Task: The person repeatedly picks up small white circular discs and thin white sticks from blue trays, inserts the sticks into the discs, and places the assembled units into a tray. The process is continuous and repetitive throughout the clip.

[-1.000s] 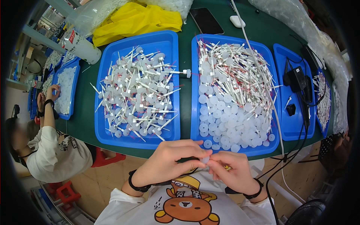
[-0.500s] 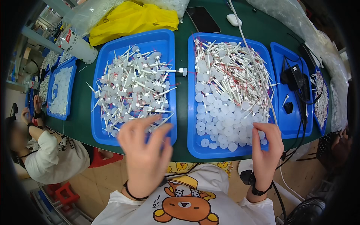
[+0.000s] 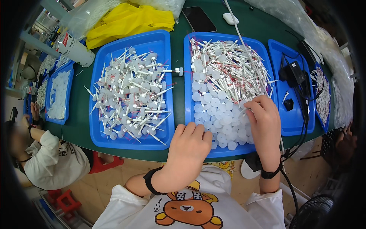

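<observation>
My left hand [image 3: 189, 147] rests curled on the near rim of the middle blue tray [image 3: 187, 68], fingers bent over the white round caps [image 3: 213, 110] at its front; whether it holds one is hidden. My right hand [image 3: 263, 116] reaches into the same tray, fingertips down among the caps and the white sticks with red marks [image 3: 232, 65]. To the left, a second blue tray [image 3: 160, 38] holds a heap of assembled white stick-and-cap pieces [image 3: 131, 95]. One assembled piece [image 3: 169, 71] lies across the gap between both trays.
A third blue tray [image 3: 293, 126] on the right carries a black power adapter [image 3: 293, 72] and cables. A yellow bag [image 3: 126, 19], a dark phone [image 3: 198, 18] and a white bottle [image 3: 74, 47] lie at the back. Another person [image 3: 49, 160] sits at the left by more trays.
My hands were together at my chest a second ago. They separated and moved forward; the left went from the left tray's edge to the middle tray, the right reached deeper into the caps.
</observation>
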Demonstrator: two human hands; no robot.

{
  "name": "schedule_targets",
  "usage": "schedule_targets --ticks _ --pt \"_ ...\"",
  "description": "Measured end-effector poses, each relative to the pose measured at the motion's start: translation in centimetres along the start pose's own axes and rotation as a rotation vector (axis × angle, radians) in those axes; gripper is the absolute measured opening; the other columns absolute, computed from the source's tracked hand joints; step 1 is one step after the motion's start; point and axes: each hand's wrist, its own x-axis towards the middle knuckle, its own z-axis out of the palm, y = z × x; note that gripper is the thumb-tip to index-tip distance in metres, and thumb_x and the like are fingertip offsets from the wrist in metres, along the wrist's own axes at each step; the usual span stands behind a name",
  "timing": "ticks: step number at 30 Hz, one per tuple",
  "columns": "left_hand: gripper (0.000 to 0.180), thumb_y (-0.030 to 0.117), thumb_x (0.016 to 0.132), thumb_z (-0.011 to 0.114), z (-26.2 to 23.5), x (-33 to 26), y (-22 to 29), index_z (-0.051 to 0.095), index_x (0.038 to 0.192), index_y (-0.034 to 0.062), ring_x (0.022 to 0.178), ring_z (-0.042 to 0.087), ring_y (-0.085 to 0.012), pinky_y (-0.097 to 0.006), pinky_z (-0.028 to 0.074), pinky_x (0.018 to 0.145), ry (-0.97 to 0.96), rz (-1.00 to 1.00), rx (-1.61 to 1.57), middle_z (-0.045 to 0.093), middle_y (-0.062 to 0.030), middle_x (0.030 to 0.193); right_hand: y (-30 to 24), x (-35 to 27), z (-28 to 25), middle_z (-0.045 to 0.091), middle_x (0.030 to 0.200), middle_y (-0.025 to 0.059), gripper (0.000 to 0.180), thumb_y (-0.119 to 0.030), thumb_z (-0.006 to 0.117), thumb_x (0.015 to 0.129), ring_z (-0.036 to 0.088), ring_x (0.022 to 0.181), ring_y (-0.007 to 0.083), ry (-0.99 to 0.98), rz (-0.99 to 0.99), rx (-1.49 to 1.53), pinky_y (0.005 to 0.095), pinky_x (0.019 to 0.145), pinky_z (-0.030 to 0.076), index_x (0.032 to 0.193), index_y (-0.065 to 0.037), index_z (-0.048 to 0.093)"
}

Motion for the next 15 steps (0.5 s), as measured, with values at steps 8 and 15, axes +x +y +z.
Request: schedule_targets --ticks 8,15 --pt "0.016 0.001 0.081 0.070 -0.9 -1.0 0.1 0.064 0.096 0.0039 0.083 0.058 -0.0273 -0.036 0.047 0.074 0.100 -0.108 -0.350 0.055 -0.0087 0.087 -0.7 0.3 -0.9 0.063 0.091 0.0095 0.016 0.003 0.070 0.076 0.060 0.086 0.0300 0.174 -0.018 0.122 0.0364 0.072 0.047 0.091 -0.002 0.064" --pt "0.015 -0.002 0.086 0.066 -2.0 -2.6 -0.4 0.062 0.100 -0.0003 0.084 0.062 -0.0261 -0.034 0.051 0.071 0.171 -0.147 -0.662 0.059 -0.0112 0.098 -3.6 -1.6 -3.6 0.069 0.102 0.0090 0.017 0.008 0.063 0.086 0.065 0.084 0.0200 0.260 0.108 0.336 0.0313 0.067 0.048 0.101 0.000 0.061"
